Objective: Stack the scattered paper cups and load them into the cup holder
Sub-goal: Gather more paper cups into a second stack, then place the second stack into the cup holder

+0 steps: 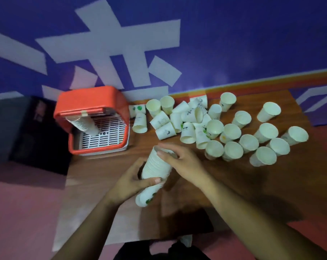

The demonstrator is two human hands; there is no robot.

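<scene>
A tall stack of white paper cups [155, 169] tilts above the wooden table [252, 184], open end up. My left hand [132, 182] grips its lower part, thumb across the front. My right hand [181, 162] rests on the stack's top rim, fingers curled over it. The red cup holder [91, 102] stands at the table's far left, with a column of cups [84, 124] hanging inside over a white slotted grille. Several loose cups [215, 126] lie scattered across the far half of the table, some upright, some tipped over.
A blue wall with large white characters [110, 44] runs behind the table. A dark box [37, 132] sits left of the holder. Pink floor [24, 212] lies to the left and right. The near table strip by my arms holds no cups.
</scene>
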